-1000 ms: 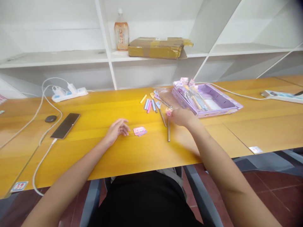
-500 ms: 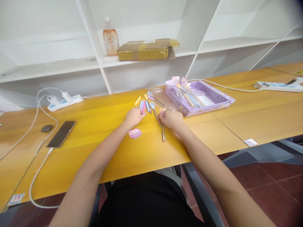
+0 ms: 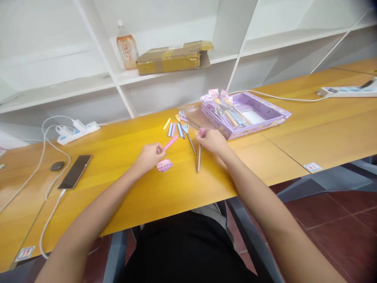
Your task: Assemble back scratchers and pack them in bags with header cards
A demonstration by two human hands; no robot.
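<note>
My left hand (image 3: 151,156) pinches a pink stick (image 3: 170,144), which points up and right above the table. Just below it lie pink printed cards (image 3: 164,165). My right hand (image 3: 212,140) is closed on the pink head (image 3: 202,132) of a metal-handled scratcher, its handle (image 3: 199,158) pointing toward the near edge. Between my hands lie a blue-headed scratcher (image 3: 190,138) and a yellow-headed one (image 3: 178,118). Blue, purple and yellow sticks (image 3: 173,130) rest left of them.
A purple box (image 3: 259,110) with wrapped items stands right of my right hand. A phone (image 3: 75,171), black mouse-like object (image 3: 57,166), cables and power strip (image 3: 79,133) lie left. A bottle (image 3: 127,48) and cardboard box (image 3: 173,59) sit on the shelf.
My left hand has drawn back toward me and left, lifting the pink stick away from the other sticks. My right hand keeps hold of the pink scratcher. The view has shifted slightly.
</note>
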